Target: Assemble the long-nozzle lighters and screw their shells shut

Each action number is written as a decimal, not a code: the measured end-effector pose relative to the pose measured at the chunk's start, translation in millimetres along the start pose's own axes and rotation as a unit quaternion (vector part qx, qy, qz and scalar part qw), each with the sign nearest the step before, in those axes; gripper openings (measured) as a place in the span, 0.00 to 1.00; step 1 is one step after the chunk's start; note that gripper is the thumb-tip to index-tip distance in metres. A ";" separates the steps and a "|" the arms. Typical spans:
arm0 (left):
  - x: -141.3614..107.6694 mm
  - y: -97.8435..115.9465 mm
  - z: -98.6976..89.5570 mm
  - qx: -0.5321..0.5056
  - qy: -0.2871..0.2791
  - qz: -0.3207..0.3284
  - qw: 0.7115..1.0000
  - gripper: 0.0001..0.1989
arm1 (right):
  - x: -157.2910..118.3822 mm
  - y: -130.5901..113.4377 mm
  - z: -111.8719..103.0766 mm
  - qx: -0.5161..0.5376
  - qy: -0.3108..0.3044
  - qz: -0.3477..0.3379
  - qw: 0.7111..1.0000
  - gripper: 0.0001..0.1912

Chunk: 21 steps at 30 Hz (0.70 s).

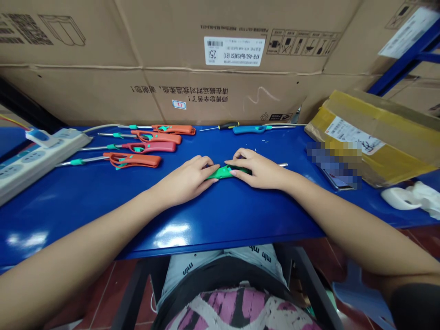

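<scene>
Both of my hands grip a green gas lighter [223, 173] just above the blue tabletop. My left hand [192, 178] pinches its handle end between thumb and fingers. Around the trigger part, my right hand [259, 170] is closed, and the metal tube's tip pokes out beyond it to the right. Much of the lighter is hidden by my fingers. To the left lie several orange and red lighters, among them an orange lighter [134, 160] nearest me. A blue lighter [250, 130] rests behind my right hand, beside a black-and-yellow screwdriver [228, 125].
A white power strip [44, 158] with a plug lies at the left. At the right are a taped carton [385, 137], a phone [335, 172] and a white object [400, 198] with crumpled tissue. A large cardboard box [165, 55] forms the back wall.
</scene>
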State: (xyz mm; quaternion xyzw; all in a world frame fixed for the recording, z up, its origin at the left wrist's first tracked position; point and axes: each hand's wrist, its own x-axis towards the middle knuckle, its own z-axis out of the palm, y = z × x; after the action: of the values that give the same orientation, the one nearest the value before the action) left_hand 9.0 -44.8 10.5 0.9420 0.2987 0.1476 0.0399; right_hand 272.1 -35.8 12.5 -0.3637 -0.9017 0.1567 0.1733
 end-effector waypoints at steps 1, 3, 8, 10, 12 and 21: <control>0.3 -0.2 -0.3 -0.011 0.003 0.003 1.000 0.22 | -0.3 0.7 -1.7 -0.001 0.004 -0.021 1.000 0.23; 1.1 -0.1 -0.6 -0.036 0.012 -0.001 0.999 0.22 | -0.7 0.9 -4.5 -0.001 0.020 -0.063 0.998 0.21; 2.5 2.7 1.1 -0.072 0.018 0.000 0.997 0.20 | -2.4 -7.1 -7.9 0.001 0.066 -0.080 0.995 0.15; 2.6 3.7 2.3 -0.074 0.022 0.002 0.997 0.19 | -3.6 -10.5 -9.3 -0.008 0.063 -0.071 0.995 0.13; 2.6 4.3 2.8 -0.077 0.026 0.001 0.997 0.19 | -4.3 -12.2 -10.5 -0.016 0.049 -0.071 0.996 0.11; 2.1 5.0 -1.0 -0.094 0.037 0.020 0.995 0.17 | -4.8 -15.1 -7.0 -0.085 0.059 -0.078 0.992 0.11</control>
State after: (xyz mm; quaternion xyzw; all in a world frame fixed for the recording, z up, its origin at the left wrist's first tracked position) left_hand 13.2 -47.7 12.8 0.9337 0.2659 0.2105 0.1145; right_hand 269.2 -48.5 23.9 -0.3137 -0.9258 0.0442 0.2062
